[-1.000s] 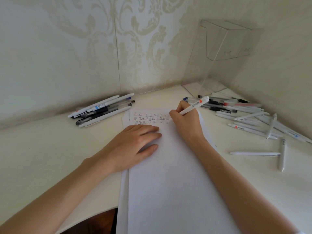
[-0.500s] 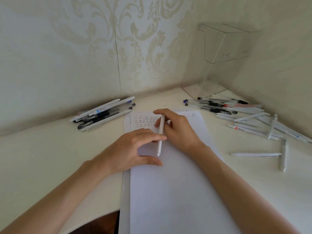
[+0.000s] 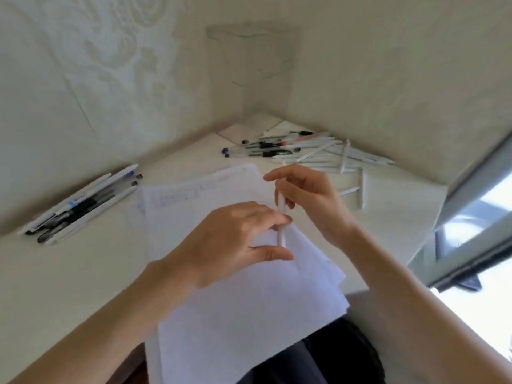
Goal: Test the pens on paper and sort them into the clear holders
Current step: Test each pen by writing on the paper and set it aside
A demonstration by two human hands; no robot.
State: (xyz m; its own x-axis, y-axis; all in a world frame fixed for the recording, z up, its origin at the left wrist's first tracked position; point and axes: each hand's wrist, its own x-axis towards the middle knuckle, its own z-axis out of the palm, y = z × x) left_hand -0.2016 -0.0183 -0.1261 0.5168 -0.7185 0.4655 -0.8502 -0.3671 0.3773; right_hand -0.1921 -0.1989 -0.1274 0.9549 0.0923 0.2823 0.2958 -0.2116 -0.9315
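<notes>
A white pen (image 3: 281, 225) stands nearly upright over the paper stack (image 3: 238, 295), held from both sides. My right hand (image 3: 307, 198) grips its upper part, and my left hand (image 3: 235, 242) pinches its lower part between forefinger and thumb. Faint test marks run across the top of the sheet (image 3: 194, 189). The clear holder (image 3: 252, 76) stands in the far corner against the wall. A bundle of pens (image 3: 83, 206) lies at the left, and a loose pile of pens (image 3: 310, 152) lies at the right in front of the holder.
The white desk (image 3: 69, 273) runs into a wall corner. A window frame (image 3: 471, 217) comes in at the right. The paper stack hangs over the desk's front edge above my dark trousers (image 3: 332, 358). Two loose white pens (image 3: 360, 189) lie just right of my right hand.
My right hand stopped writing and swung the pen upright; my left hand rose off the paper and took hold of its lower end. The view swung to the right and blurred.
</notes>
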